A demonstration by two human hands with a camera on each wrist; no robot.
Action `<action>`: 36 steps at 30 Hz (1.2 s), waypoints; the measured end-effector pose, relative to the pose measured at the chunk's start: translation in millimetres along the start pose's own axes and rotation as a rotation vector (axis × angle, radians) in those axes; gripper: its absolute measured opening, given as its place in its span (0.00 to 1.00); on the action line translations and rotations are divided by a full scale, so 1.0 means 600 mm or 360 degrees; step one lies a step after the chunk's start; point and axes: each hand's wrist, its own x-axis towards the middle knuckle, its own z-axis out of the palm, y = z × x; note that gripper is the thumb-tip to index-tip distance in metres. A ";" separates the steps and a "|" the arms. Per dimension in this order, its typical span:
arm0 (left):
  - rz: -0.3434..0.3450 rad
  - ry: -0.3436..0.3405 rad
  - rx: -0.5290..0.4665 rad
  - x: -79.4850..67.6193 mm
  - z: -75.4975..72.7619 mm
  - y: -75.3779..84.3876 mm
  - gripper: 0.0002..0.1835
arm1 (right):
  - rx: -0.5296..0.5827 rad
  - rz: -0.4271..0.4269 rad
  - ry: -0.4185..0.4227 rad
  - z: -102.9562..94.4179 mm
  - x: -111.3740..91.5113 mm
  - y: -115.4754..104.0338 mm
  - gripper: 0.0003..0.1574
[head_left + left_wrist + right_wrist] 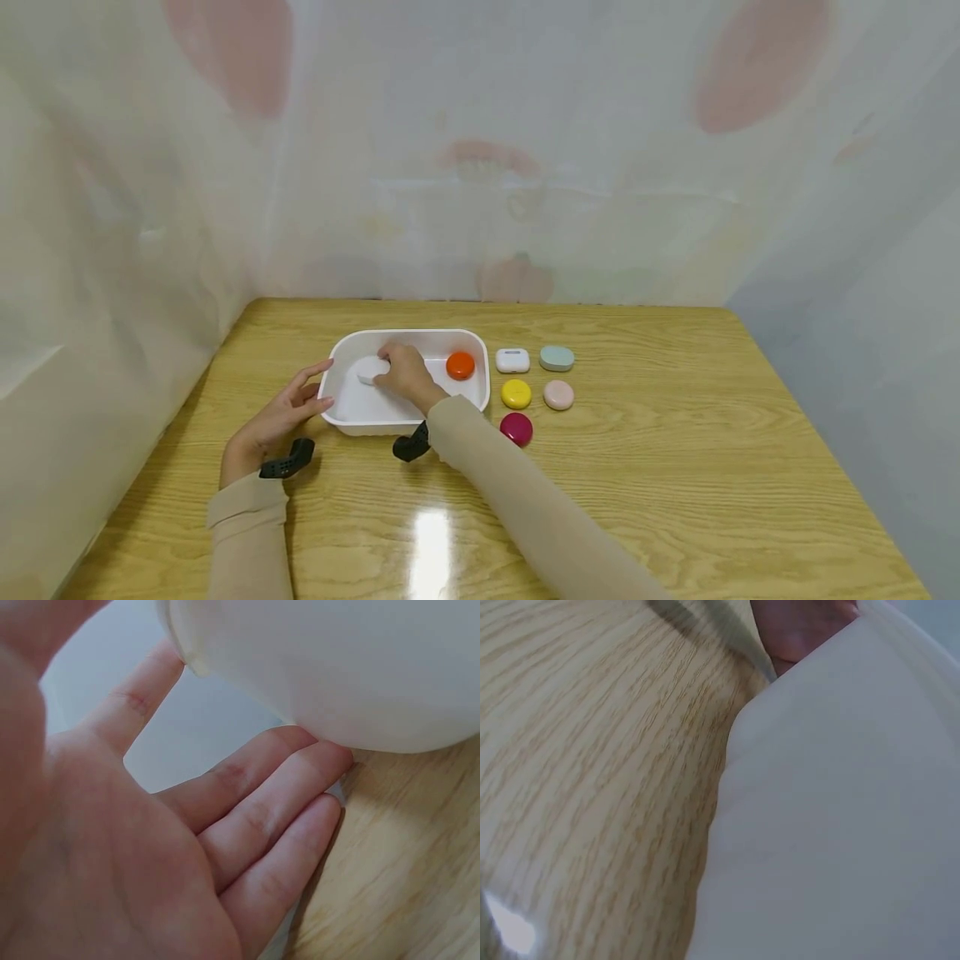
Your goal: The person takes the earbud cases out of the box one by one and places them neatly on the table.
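A white rectangular tray (360, 408) with rounded corners stands on the table. My right hand (408, 375) reaches over its near side and pinches a small white rounded case (368, 368) inside, left of the middle. An orange round case (460, 365) lies in the tray's right part. At the left end, my left hand (281, 417) touches the tray's rim and outer wall with its fingers. In the left wrist view the fingers (259, 817) stretch out against the white wall. The right wrist view shows mostly the tray's outer wall (840, 802); the right fingers are hidden there.
Right of the tray lie a white earphone case (512, 360), a mint oval case (557, 358), a yellow round case (516, 393), a pale pink round case (558, 395) and a magenta round case (516, 428). Pale curtains (495, 208) hang around the wooden table (675, 467).
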 end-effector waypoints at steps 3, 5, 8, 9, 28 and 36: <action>-0.0004 -0.0003 -0.0006 0.002 0.000 -0.001 0.37 | 0.0051 -0.0002 -0.0019 -0.002 -0.001 0.000 0.27; -0.0005 -0.0001 -0.0004 0.002 0.000 -0.001 0.37 | 0.0096 -0.0006 -0.0022 -0.004 -0.002 0.000 0.27; -0.0007 0.0004 0.0012 0.003 -0.001 -0.003 0.37 | 0.0155 -0.0011 -0.0024 -0.011 -0.007 -0.002 0.26; -0.0014 0.0008 0.0021 0.004 0.000 -0.003 0.37 | 0.0166 -0.0015 -0.0027 -0.014 -0.009 -0.002 0.26; -0.0058 0.0020 0.0024 0.004 0.002 -0.006 0.37 | 0.0502 -0.0194 0.0043 -0.074 -0.064 0.003 0.25; -0.0031 0.0017 0.0019 -0.001 0.002 0.000 0.38 | 0.0697 -0.0266 0.0076 -0.096 -0.098 0.018 0.27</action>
